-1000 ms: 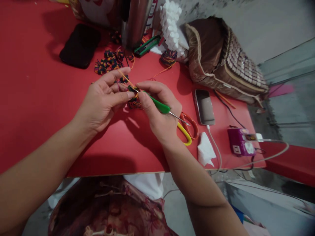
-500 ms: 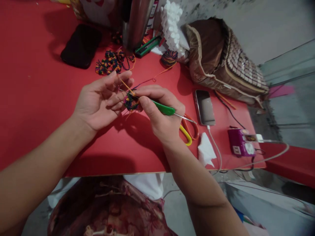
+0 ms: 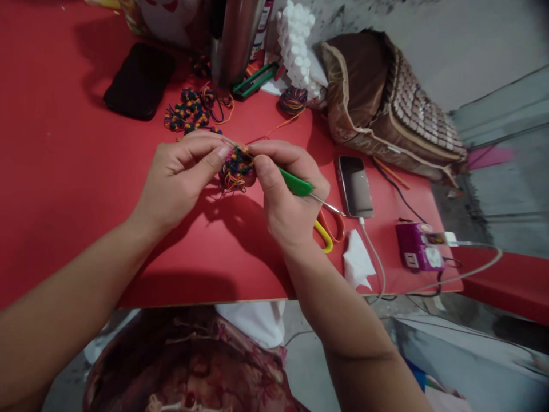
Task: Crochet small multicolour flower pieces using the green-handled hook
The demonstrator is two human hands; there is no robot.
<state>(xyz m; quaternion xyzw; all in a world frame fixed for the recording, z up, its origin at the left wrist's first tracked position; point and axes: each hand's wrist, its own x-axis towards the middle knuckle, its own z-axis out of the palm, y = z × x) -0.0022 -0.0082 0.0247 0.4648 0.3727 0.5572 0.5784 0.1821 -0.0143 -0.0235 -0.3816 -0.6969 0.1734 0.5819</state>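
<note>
Between my two hands is a small multicoloured crochet piece (image 3: 238, 166) of dark, orange and pink yarn, with loose orange ends hanging below it. My left hand (image 3: 182, 177) pinches its left edge between thumb and fingertips. A green-handled crochet hook (image 3: 295, 182) lies in the grip of my right hand (image 3: 291, 191); its metal rear end points to the lower right, and its working tip is hidden at the piece. An orange strand leads back from the work toward a yarn ball (image 3: 293, 100). More crocheted pieces (image 3: 191, 109) lie just behind my left hand.
Scissors (image 3: 326, 232) with yellow and orange handles lie by my right wrist, near a crumpled tissue (image 3: 358, 260) and a charging phone (image 3: 355, 186). Behind are a black pouch-like object (image 3: 139, 81), a steel flask (image 3: 235, 46), a green cutter (image 3: 255, 81) and a brown bag (image 3: 360, 86).
My left hand has turned over from palm-up with spread fingers to a pinch on the crochet piece. The piece and my right hand with the hook have shifted slightly right.
</note>
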